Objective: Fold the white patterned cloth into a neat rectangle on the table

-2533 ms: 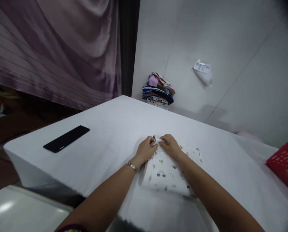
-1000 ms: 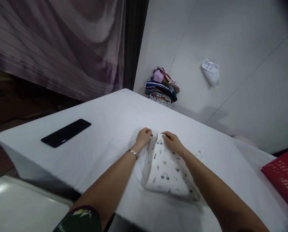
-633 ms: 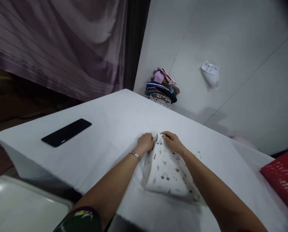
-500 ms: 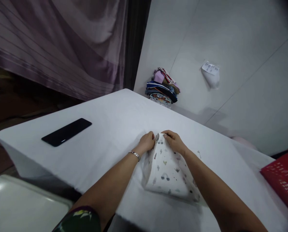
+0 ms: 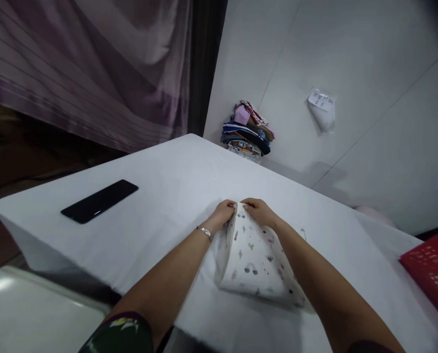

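A white cloth (image 5: 254, 264) printed with small rainbows, cactuses and dots lies folded in layers near the table's front edge. Its far end narrows to a raised tip between my two hands. My left hand (image 5: 224, 212), with a silver bracelet at the wrist, is closed on the left side of that tip. From the right, my right hand (image 5: 259, 212) pinches the same end, thumb over the printed face. The lower part of the cloth rests on the tabletop, its right side partly covered by my right forearm.
The white-covered table (image 5: 175, 176) carries a black phone (image 5: 100, 201) at left. Folded clothes (image 5: 246, 132) are stacked beyond the far edge, by a wall with a labelled plastic bag (image 5: 322, 110). A red item (image 5: 430, 269) is at right, a pale stool (image 5: 31, 314) at lower left.
Both hands have stayed at the cloth's far end. My right hand has shifted slightly left, closer to my left hand, and the tip between them has moved a little left.
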`<action>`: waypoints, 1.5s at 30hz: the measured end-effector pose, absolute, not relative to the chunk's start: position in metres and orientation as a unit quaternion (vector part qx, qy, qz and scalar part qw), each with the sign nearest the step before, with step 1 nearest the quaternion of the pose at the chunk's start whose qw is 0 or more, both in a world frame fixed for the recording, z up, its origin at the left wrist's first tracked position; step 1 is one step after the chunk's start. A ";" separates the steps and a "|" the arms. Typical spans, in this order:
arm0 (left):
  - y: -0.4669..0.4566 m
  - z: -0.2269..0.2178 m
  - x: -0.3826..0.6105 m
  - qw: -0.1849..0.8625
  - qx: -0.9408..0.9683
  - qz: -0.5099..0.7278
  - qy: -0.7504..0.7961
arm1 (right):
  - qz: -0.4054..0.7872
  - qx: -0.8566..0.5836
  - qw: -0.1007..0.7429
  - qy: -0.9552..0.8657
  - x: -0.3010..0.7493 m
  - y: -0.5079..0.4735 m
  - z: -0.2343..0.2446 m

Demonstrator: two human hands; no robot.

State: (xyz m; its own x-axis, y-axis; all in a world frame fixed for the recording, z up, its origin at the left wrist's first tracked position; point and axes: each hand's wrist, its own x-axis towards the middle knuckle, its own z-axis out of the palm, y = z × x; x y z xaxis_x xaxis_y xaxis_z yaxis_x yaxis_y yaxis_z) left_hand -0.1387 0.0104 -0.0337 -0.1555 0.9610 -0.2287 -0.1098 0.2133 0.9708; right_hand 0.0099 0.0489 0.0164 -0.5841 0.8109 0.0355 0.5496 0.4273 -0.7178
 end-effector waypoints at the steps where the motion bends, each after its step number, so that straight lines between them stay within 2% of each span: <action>1: 0.010 -0.033 -0.139 0.535 0.370 0.506 0.567 | 0.332 -0.414 0.187 -0.827 0.008 0.050 0.016; 6: 0.012 -0.035 -0.138 0.542 0.356 0.519 0.557 | 0.337 -0.400 0.192 -0.830 0.010 0.053 0.014; 10: 0.016 -0.037 -0.139 0.545 0.353 0.524 0.551 | 0.254 -0.425 0.169 -0.852 0.010 0.056 0.008; 14: 0.017 -0.036 -0.141 0.599 0.333 0.521 0.509 | 0.182 -0.411 0.166 -0.877 0.004 0.052 0.001; 18: 0.016 -0.035 -0.142 0.529 0.385 0.523 0.546 | 0.134 -0.433 0.139 -0.880 0.004 0.045 0.001; 20: 0.016 -0.035 -0.141 0.504 0.392 0.525 0.563 | 0.128 -0.446 0.117 -0.878 0.013 0.044 0.005; 28: 0.018 -0.035 -0.139 0.514 0.362 0.530 0.570 | 0.184 -0.568 0.002 -0.802 0.115 0.050 0.028; 38: 0.018 -0.036 -0.138 0.493 0.379 0.532 0.575 | 0.239 -0.655 0.066 -0.714 0.197 0.044 0.010; 45: 0.015 -0.038 -0.135 0.401 0.439 0.540 0.595 | 0.333 -0.682 0.144 -0.635 0.197 0.046 0.001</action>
